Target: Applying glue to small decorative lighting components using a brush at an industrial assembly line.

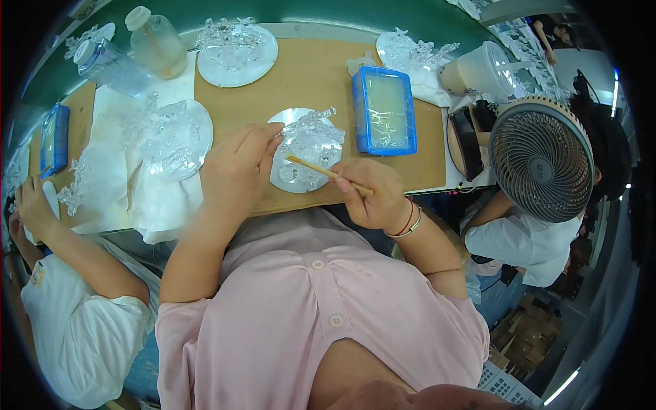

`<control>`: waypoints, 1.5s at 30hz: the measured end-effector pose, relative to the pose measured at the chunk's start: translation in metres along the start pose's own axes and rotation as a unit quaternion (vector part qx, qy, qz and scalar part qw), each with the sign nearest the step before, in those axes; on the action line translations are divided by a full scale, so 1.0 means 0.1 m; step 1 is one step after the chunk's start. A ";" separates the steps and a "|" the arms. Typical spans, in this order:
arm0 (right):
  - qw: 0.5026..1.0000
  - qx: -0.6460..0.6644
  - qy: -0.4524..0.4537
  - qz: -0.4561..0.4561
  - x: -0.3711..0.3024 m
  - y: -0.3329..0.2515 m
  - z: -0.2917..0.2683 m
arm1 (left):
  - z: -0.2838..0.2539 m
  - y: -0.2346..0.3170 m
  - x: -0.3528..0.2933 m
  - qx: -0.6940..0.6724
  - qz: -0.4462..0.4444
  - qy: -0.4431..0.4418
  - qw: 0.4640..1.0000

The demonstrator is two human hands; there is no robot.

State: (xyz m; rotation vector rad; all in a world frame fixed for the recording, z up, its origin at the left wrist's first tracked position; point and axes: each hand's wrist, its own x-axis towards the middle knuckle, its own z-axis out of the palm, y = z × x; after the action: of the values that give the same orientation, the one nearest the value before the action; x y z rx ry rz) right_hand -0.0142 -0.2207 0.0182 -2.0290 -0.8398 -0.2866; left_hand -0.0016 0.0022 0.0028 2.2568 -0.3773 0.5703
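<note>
In front of me a round, shiny silvery-white disc (pixel 290 179) bears a pile of clear, glassy figure-like pieces (pixel 314 145). My left hand (pixel 240 164) is at the disc's left edge, thumb and fingertips pinching one end of a clear branched piece (pixel 313 120) over the pile. From the right, my right hand (pixel 372 190) grips a thin tan stick (pixel 313 166), like a bamboo or wooden one. The stick's tip points left over the disc, close to the clear pieces; I cannot tell whether it touches them.
A blue-framed box (pixel 385 113) stands right of the disc. More discs with clear pieces lie left (pixel 195 154) and behind (pixel 258 63). Bottles (pixel 160 51), a plastic tub (pixel 478 72) and a fan (pixel 543 160) stand around. Co-workers sit at left (pixel 89 321) and right (pixel 519 239).
</note>
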 end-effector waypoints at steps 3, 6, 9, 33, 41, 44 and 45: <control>0.994 -0.064 -0.067 -0.059 0.11 -0.10 -0.03 | -0.02 0.01 0.02 0.000 -0.005 -0.007 1.000; 0.992 -0.080 -0.066 -0.076 0.17 -0.13 0.00 | -0.03 0.01 0.05 -0.003 0.020 0.001 1.000; 0.983 -0.089 -0.100 -0.129 0.23 -0.15 0.08 | -0.03 0.01 0.03 0.001 0.017 0.001 1.000; 0.990 -0.135 -0.036 -0.017 0.17 -0.04 -0.17 | -0.04 0.02 0.02 0.022 0.005 -0.030 0.999; 0.987 -0.057 -0.033 0.145 0.14 0.07 -0.37 | -0.03 0.02 0.06 0.030 0.020 -0.032 0.999; 0.986 -0.021 -0.028 0.165 0.17 0.11 -0.41 | -0.04 0.05 0.08 0.036 0.003 -0.053 0.998; 0.988 -0.012 -0.036 0.152 0.18 0.11 -0.43 | -0.03 0.05 0.07 0.036 0.006 -0.057 0.998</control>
State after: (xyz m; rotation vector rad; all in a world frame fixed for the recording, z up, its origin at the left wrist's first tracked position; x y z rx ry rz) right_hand 0.0112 -0.2512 0.0443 -2.1649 -0.5586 -0.0519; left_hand 0.0014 0.0004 0.0115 2.3646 -0.4348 0.4691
